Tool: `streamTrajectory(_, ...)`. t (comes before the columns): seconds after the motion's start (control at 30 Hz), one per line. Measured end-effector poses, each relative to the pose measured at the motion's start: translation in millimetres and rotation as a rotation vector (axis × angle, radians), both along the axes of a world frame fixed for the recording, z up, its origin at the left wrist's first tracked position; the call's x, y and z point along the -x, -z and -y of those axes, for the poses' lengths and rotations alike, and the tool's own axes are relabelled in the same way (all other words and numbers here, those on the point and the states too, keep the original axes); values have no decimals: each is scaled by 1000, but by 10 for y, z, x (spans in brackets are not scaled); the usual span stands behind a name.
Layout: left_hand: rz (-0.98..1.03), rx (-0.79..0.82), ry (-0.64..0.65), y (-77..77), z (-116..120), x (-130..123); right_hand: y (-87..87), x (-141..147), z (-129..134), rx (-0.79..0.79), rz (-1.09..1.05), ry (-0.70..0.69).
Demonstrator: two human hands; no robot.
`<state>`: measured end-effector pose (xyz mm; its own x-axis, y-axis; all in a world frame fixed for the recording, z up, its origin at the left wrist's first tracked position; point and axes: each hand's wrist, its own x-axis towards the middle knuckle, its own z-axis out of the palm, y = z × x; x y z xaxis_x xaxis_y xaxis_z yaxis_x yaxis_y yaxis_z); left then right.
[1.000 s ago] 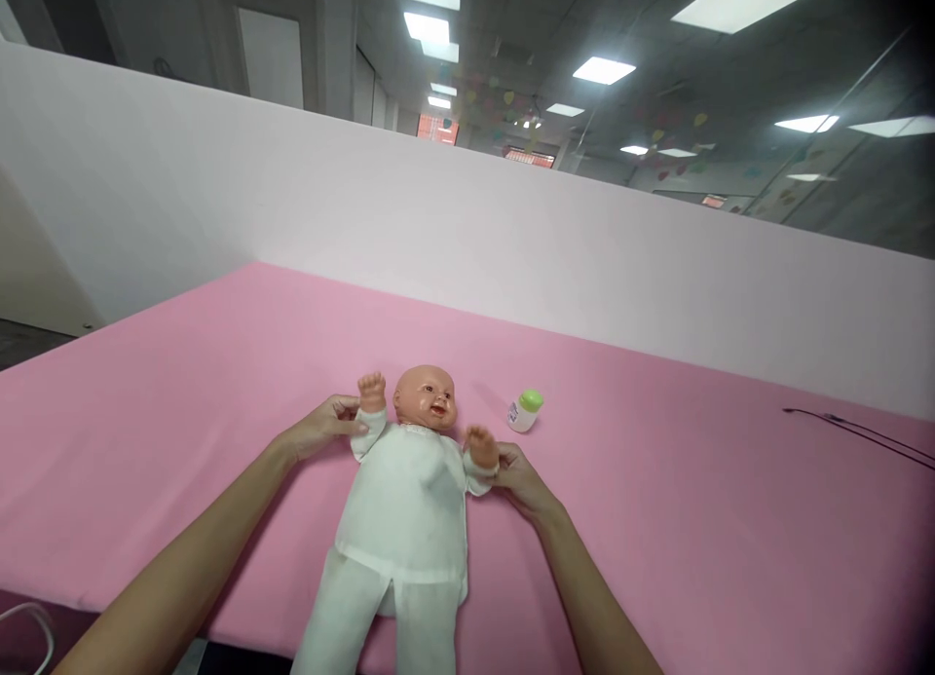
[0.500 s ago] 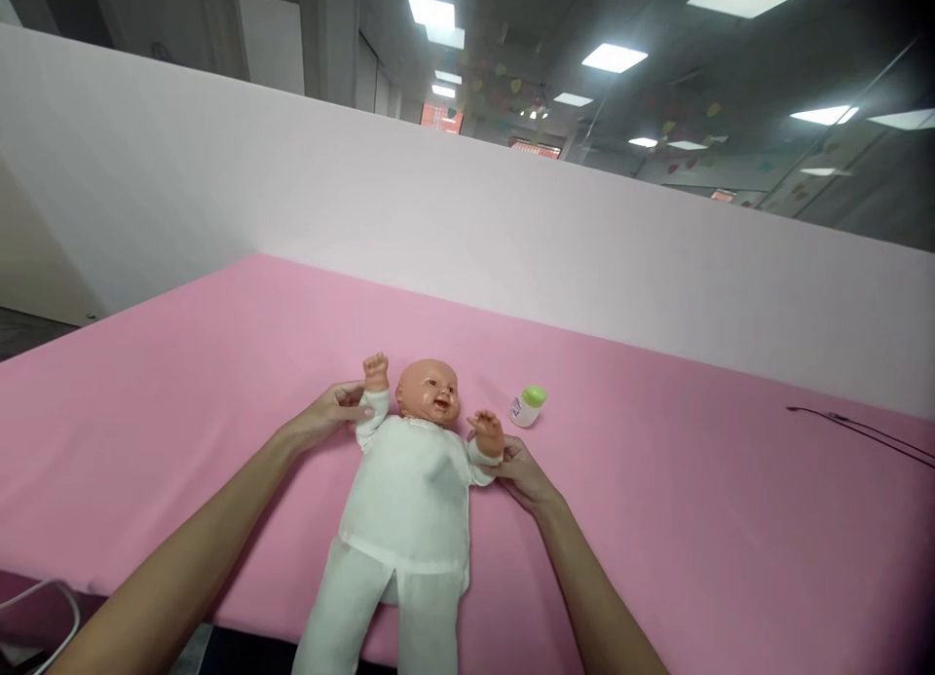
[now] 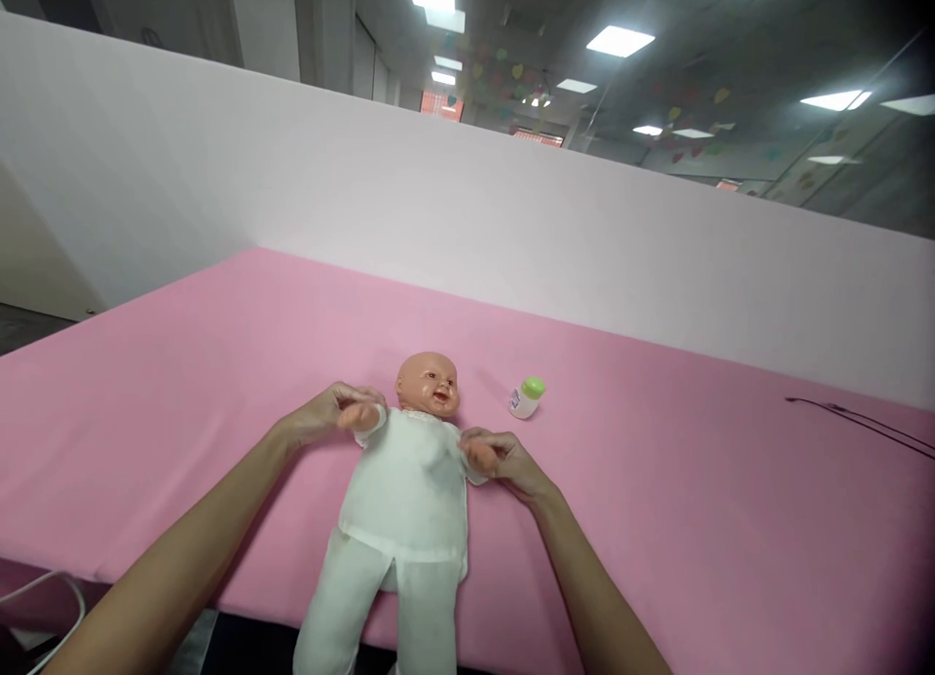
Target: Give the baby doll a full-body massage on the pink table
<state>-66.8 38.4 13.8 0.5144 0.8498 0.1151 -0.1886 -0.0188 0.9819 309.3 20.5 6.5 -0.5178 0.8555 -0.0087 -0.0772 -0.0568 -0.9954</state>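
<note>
doll arms (image 3: 373, 426) lowered in both curled hands (image 3: 319, 417)

The left forearm (image 3: 186, 543) and right forearm (image 3: 584, 563) extend forward; the left hand (image 3: 330, 410) and right hand (image 3: 517, 464) are curled, gripping.

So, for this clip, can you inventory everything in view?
Doll: one, white clothes, lying on the table
Bottle: one, whitish with green lid, right of the doll's head
Table cover: one, pink, under the doll
Partition: one, white, behind the table
Thin cord: apparently one, black, table's far right
Cable: one, white, lower left corner
Ceiling lights: several, white, overhead beyond the partition
Hanging decorations: several, mixed colours, blurred, background
Left hand: one, bare, holding one doll arm
Right hand: one, bare, holding the other
</note>
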Motion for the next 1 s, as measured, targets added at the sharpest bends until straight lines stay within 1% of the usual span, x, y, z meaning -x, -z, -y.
streamTrajectory(0.07, 26, 52, -115, 0, 5, -58, 10, 59, 1, 85, -79, 171)
streamTrajectory(0.13, 6, 77, -202, 11, 11, -126, -5, 112, 0, 120, -132, 285)
streamTrajectory(0.2, -74, 84, -319, 38, 17, -190, -30, 150, -1, 128, -117, 332)
streamTrajectory(0.27, -160, 97, -426, 69, 17, -228, -46, 163, 0, 135, -74, 346)
streamTrajectory(0.3, -184, 108, -449, 80, 14, -231, -48, 159, 0, 135, -60, 344)
streamTrajectory(0.33, -183, 119, -443, 86, 8, -221, -46, 147, 1, 132, -54, 338)
streamTrajectory(0.4, -119, 131, -360, 76, -9, -166, -32, 104, 0, 137, -53, 294)
streamTrajectory(0.47, -50, 101, -231, 40, -28, -78, -14, 45, -4, 125, -44, 208)
streamTrajectory(0.53, -34, 20, -35, -5, -43, 13, -11, -15, -10, 50, -9, 62)
streamTrajectory(0.6, -88, -77, 192, -38, -51, 81, -29, -65, -15, -76, 71, -127)
streamTrajectory(0.63, -123, -115, 284, -46, -53, 101, -44, -85, -16, -134, 121, -210)
streamTrajectory(0.67, -157, -141, 347, -47, -54, 114, -59, -101, -18, -179, 171, -268)
streamTrajectory(0.7, -180, -155, 378, -43, -53, 121, -70, -112, -20, -210, 213, -299)
streamTrajectory(0.73, -186, -157, 378, -35, -52, 123, -74, -119, -22, -228, 233, -305)
streamTrajectory(0.8, -153, -132, 319, -14, -47, 117, -55, -118, -26, -230, 218, -278)
streamTrajectory(0.83, -118, -112, 262, -4, -44, 110, -34, -110, -27, -216, 191, -249)
streamTrajectory(0.9, -47, -60, 101, 7, -39, 88, 17, -81, -20, -164, 119, -154)
streamTrajectory(1.0, 39, 30, -199, 15, -41, 20, 61, -27, 6, -15, 7, 49)
